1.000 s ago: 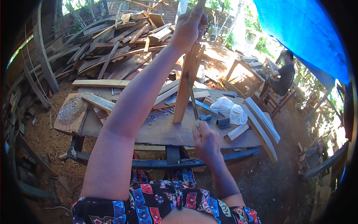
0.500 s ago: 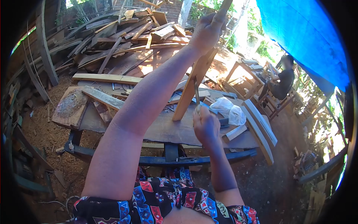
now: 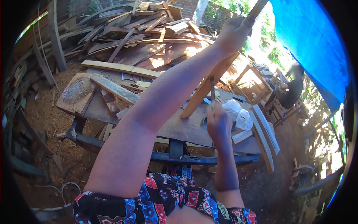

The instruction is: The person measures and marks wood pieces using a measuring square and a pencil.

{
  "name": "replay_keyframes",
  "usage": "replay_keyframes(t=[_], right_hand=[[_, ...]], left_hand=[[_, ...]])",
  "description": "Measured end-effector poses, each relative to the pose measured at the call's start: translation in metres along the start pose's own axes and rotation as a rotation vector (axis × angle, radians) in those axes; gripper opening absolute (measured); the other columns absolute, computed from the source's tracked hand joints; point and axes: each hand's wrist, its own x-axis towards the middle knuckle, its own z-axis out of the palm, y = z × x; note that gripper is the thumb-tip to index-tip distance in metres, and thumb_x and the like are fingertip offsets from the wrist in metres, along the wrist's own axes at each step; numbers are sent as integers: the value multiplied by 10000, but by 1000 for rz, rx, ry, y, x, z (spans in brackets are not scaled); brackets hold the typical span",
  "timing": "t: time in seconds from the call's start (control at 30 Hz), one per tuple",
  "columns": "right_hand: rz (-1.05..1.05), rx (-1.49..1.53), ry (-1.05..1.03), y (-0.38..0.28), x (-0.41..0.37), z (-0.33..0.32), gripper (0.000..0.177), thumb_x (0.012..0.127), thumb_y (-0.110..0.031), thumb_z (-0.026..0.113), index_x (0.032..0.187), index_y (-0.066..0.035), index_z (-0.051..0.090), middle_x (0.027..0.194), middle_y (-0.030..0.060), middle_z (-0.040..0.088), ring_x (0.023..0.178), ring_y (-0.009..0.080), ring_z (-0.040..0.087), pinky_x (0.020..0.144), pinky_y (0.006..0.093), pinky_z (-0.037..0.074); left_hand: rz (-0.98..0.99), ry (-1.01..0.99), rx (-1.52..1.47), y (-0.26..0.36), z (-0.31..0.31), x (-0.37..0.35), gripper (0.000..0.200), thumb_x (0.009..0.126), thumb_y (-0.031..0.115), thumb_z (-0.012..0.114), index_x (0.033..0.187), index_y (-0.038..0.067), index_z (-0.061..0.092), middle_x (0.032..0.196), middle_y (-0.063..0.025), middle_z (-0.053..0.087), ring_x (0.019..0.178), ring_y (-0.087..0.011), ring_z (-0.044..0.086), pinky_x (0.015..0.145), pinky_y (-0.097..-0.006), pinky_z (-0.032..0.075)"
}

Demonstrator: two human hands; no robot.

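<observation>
Left hand [image 3: 234, 35]: wrapped round the board [image 3: 206, 89], fingers curled.
Right hand [image 3: 220, 121]: a thin tool [image 3: 213, 91] is gripped in a fist.
Tool: pointed upward — whether the board is touched cannot be told.
Board: stood on the bench [image 3: 182, 130] — long axis tilted up and rightward.

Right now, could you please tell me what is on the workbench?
On the workbench are a wooden strip, a plastic bag, a short block and the lower end of a tilted board, among scraps. The left arm covers part of the top; anything there cannot be seen.
</observation>
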Motion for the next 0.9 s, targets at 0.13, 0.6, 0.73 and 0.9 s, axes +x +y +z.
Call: replay_keyframes(t=[0.13,0.6,0.73,0.9], right_hand=[[36,24,-69,6,-24,-4,185,867,-196,531,815,-24,488,717,246,604,717,432,603,624,494,455],[-39,4,-19,6,-19,6,212,892,-217,504,869,-8,525,737,230,619,729,426,610,657,497,454],[-59,-17,-37,3,-12,-2,215,895,-221,507,851,-11,521,731,236,614,737,423,612,658,503,450],[-60,-1,24,-1,49,9,222,894,-228,512,846,-12,529,732,242,612,756,426,613,669,511,446]], left_hand=[[-38,-4,-24,1,-9,1,574,953,503,432,686,20,592,640,-74,568,632,-161,537,618,-333,424],[38,64,-8,0,-11,5,593,939,532,437,661,29,584,553,-55,526,550,-162,519,550,-344,423],[52,63,28,-3,-12,5,594,936,528,447,646,27,582,544,-49,515,543,-154,507,543,-347,417],[110,68,8,2,1,0,556,938,494,461,651,36,587,530,-39,507,509,-140,488,503,-339,407]])
